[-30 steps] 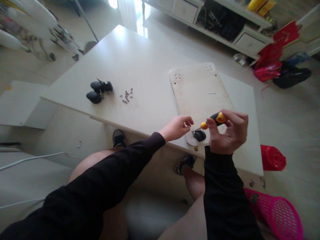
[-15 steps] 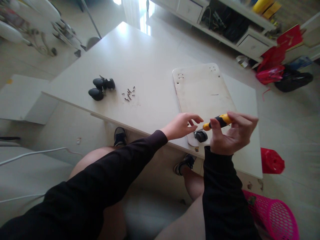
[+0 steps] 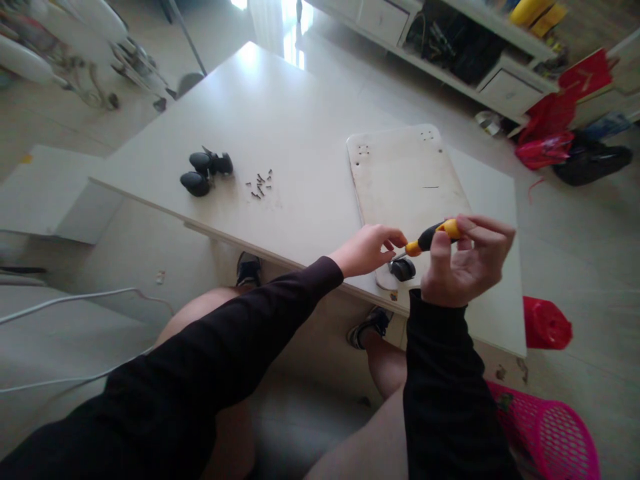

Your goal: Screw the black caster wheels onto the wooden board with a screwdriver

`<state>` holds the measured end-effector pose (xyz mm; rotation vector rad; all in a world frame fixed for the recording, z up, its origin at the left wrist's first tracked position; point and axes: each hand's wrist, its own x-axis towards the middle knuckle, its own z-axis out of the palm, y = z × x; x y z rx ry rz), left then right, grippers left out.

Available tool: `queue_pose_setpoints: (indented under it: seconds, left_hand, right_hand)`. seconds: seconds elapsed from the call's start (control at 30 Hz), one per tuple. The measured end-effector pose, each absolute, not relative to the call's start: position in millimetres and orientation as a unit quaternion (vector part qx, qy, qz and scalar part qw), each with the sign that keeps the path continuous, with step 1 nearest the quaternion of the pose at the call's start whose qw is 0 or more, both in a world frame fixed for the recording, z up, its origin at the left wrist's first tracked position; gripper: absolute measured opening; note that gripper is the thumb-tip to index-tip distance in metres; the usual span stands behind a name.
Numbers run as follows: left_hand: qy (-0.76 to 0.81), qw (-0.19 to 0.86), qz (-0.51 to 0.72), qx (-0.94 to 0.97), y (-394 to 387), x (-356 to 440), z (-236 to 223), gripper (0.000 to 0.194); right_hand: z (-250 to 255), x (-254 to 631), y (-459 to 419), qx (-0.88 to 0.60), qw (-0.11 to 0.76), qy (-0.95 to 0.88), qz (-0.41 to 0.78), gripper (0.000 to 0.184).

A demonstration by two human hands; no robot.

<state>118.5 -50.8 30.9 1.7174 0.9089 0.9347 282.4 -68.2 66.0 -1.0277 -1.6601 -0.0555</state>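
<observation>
A yellow-and-black screwdriver point(image 3: 429, 237) is gripped at its handle end by my right hand point(image 3: 467, 263), thumb on one side and fingers on the other. Its shaft slants down left to the mounting plate of a black caster wheel point(image 3: 403, 269) at the near corner of a white board point(image 3: 405, 180). My left hand point(image 3: 367, 250) hovers over that corner, its thumb and fingers apart beside the shaft. Whether a fingertip touches the shaft I cannot tell. Several screws point(image 3: 260, 185) lie loose on the white table point(image 3: 300, 133), near more black casters point(image 3: 205, 170).
Beyond the table stands a white cabinet point(image 3: 510, 93) with drawers. Red and black bags point(image 3: 593, 160) lie on the floor at right. A red container point(image 3: 547, 323) and a pink basket point(image 3: 563, 433) stand beside the table's near right end.
The screwdriver's handle has turned slightly and my right fingers have shifted on it. My left hand stays by the caster. The whole view has moved a little.
</observation>
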Motion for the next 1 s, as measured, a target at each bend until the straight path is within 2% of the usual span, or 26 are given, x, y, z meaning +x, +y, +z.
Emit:
queue_pose_setpoints:
  seconds: [0.13,0.2,0.33,0.47,0.53,0.6,0.77,1.0]
  left_hand:
    - [0.375,0.474,0.375,0.703,-48.5,124.0,31.4,0.026]
    - [0.358,0.487,0.378,0.701,-45.7,128.3,29.9,0.018]
    - [0.343,0.506,0.392,0.687,-40.5,137.1,25.0,0.004]
    - [0.36,0.477,0.385,0.703,-35.3,140.7,24.1,0.01]
    - [0.359,0.47,0.374,0.715,-32.7,139.9,25.0,0.01]
    - [0.348,0.48,0.371,0.715,-31.4,138.5,25.5,0.002]
    - [0.308,0.515,0.383,0.703,-34.7,138.9,22.9,0.028]
    - [0.329,0.48,0.368,0.725,-34.2,138.4,25.7,0.024]
  right_hand:
    - [66.4,271.6,-68.7,-0.368,0.586,-0.722,-0.002,0.021]
    - [67.1,272.0,-68.5,-0.382,0.579,-0.72,-0.035,0.021]
    - [71.2,274.7,-66.9,-0.401,0.581,-0.699,-0.118,0.031]
    - [70.9,268.5,-66.0,-0.366,0.608,-0.704,-0.022,0.018]
    - [69.0,266.8,-66.2,-0.355,0.609,-0.708,0.029,0.019]
    - [68.1,269.3,-66.2,-0.378,0.594,-0.71,0.015,0.02]
    - [70.7,281.9,-65.5,-0.443,0.577,-0.672,-0.141,0.037]
    - [65.2,277.8,-74.6,-0.41,0.569,-0.713,0.005,0.033]
